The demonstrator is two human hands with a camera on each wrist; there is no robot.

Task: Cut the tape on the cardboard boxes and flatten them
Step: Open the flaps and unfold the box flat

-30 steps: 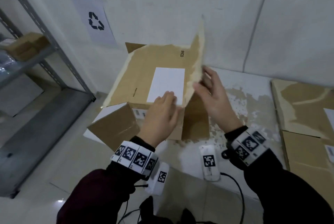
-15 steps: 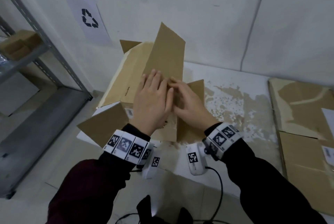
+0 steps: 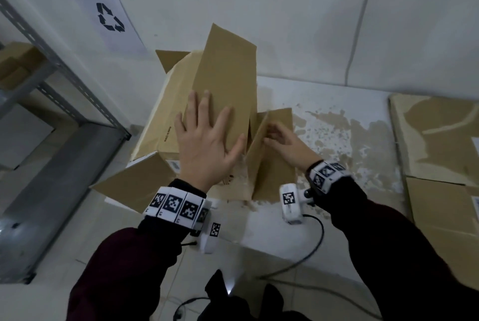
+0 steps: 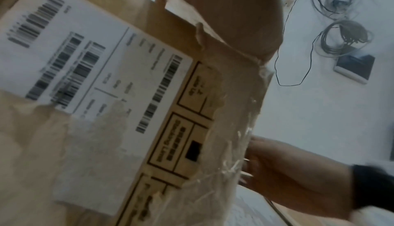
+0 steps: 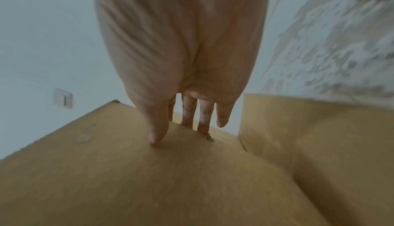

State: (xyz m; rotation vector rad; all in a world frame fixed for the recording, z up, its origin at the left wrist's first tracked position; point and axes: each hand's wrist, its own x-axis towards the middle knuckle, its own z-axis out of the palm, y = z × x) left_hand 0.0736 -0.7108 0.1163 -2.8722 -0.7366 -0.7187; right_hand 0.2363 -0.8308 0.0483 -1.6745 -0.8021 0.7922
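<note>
A brown cardboard box point(image 3: 166, 123) lies partly collapsed on a white platform by the wall. One long flap point(image 3: 228, 71) stands up from it and another point(image 3: 134, 183) juts out at the front left. My left hand point(image 3: 207, 126) lies flat on the top panel with its fingers spread. My right hand point(image 3: 274, 136) holds a small side flap point(image 3: 280, 118); in the right wrist view the thumb point(image 5: 155, 137) is on the near face and the fingers go behind its edge. The left wrist view shows a shipping label point(image 4: 102, 64) and wrinkled clear tape point(image 4: 241, 145) on the box side.
Grey metal shelving point(image 3: 59, 82) stands at the left. Flattened cardboard sheets point(image 3: 440, 144) lie at the right on the platform point(image 3: 344, 144). A recycling sign point(image 3: 110, 18) hangs on the wall. Cables point(image 4: 345, 34) and a flat device point(image 4: 356, 66) show in the left wrist view.
The box has been folded over, hiding its white label. My left hand has spread flat on the top panel, and my right hand has moved right onto the small side flap.
</note>
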